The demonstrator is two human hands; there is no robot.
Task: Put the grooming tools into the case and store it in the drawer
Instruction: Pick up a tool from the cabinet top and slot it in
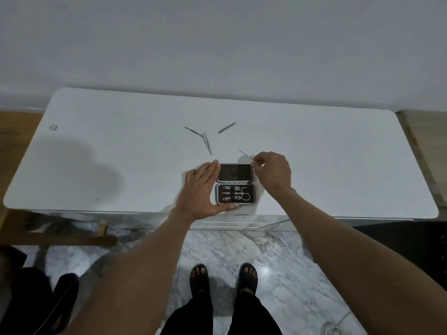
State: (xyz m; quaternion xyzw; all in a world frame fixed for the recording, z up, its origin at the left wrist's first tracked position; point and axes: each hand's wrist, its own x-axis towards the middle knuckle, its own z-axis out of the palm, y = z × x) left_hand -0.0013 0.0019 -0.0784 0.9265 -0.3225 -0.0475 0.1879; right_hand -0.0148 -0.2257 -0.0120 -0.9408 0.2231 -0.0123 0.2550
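A small dark case (235, 184) lies open near the front edge of the white table (121, 131); scissors and two clippers sit strapped in its lower half. My left hand (202, 189) rests flat against the case's left side, thumb along its front edge. My right hand (272, 169) pinches a thin metal pick (245, 154) just beyond the lid's right corner. Three loose tools lie farther back: a tweezer (207, 146), a slim tool (193, 130) and a nail file (227, 127).
A white wall stands right behind the table. A drawer front (225, 224) shows under the table's front edge. A wooden frame (60, 235) is at lower left, a cable (333, 327) on the marble floor at lower right. My sandalled feet stand below.
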